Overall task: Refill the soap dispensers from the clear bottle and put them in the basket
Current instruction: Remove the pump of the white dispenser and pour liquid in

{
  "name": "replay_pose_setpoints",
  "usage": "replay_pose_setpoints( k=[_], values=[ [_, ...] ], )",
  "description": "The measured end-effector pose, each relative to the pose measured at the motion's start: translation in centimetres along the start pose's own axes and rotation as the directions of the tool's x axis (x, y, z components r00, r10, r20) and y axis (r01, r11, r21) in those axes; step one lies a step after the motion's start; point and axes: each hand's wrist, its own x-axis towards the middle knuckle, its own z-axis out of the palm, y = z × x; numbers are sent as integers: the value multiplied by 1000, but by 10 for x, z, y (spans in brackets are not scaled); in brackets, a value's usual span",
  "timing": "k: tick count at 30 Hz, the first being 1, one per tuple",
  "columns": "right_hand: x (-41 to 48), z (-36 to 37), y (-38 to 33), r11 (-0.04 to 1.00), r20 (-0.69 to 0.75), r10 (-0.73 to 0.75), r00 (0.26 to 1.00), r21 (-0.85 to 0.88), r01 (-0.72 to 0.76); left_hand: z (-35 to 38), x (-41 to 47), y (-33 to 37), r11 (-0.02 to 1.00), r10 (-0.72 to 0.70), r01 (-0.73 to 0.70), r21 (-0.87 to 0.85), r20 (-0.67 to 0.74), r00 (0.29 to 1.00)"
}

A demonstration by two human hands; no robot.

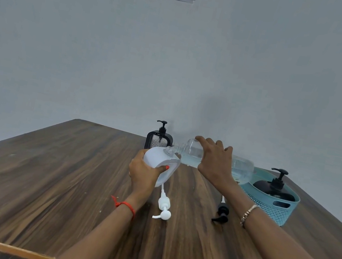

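Pouring over the surface's far edge!
Right hand [213,159] clamps the tipped clear bottle [217,159], neck at the white dispenser [161,161] gripped, tilted, by left hand [144,173]; basket [275,205] right.

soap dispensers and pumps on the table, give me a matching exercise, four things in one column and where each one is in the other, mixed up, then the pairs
Things:
1. white dispenser
2. clear bottle
3. white pump
4. round black dispenser

Places:
A. inside the blue basket
B. lying on the table, near the left hand
C. tipped sideways in the right hand
D. tilted in the left hand, its mouth at the bottle's neck

Pairs: 1-D, 2-C, 3-B, 4-A
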Motion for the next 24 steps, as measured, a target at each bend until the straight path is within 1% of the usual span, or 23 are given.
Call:
replay_pose_setpoints(
  k=[10, 24],
  values=[
    [-1, 0, -3, 1000, 9, 5, 1000, 6, -5, -3, -2, 1, 1000, -10, 10, -23, -14, 1000],
    [-2, -2, -5, 1000, 0, 6, 1000, 8, -6, -5, -2, 0, 1000, -26, 26, -9, -19, 999]
  ],
)
